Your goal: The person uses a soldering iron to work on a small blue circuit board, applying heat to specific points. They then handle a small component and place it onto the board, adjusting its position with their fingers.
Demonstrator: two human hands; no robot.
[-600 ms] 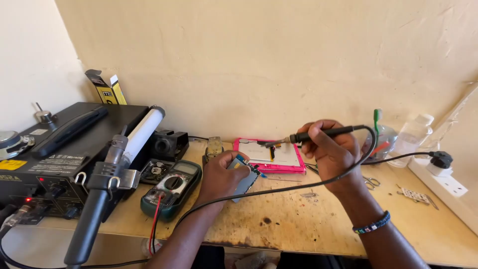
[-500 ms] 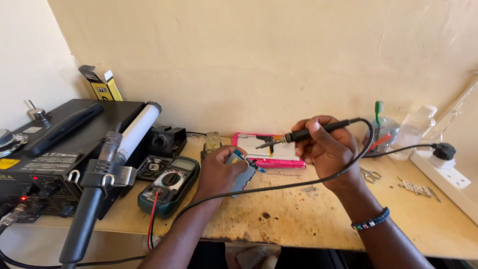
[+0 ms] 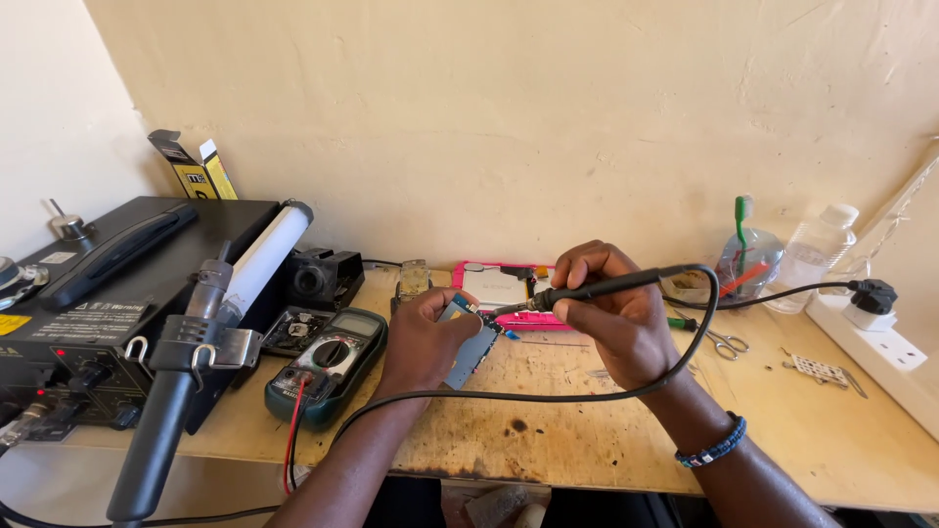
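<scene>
The small circuit board [image 3: 473, 344] sat tilted above the front middle of the wooden bench [image 3: 548, 430], pinched by its left edge in the left hand [image 3: 423, 337], whose fingers were curled closed around it. It looked thin, light and stiff, with fragile parts on its face, so a hold by the bare edges seemed the safe one. The tip of the soldering iron [image 3: 587, 290] met the board's upper corner. The right hand [image 3: 614, 315] was closed around the iron's black handle in a pen-like grip, knuckles up, wrist raised off the bench and forearm angled in from the lower right. The iron's black cable [image 3: 548, 396] looped from the handle around the right wrist and ran off toward the left. The left forearm came up from the bench's near edge, with the hand resting low. Just behind the board lay a pink-edged device [image 3: 494, 286]. To the left lay a green multimeter [image 3: 328, 364] and beyond it a black rework station [image 3: 108, 313] with its hot-air wand [image 3: 181, 376] in a holder. To the right lay small scissors [image 3: 724, 342], a clear bottle [image 3: 810, 256] and a white power strip [image 3: 875, 342].
</scene>
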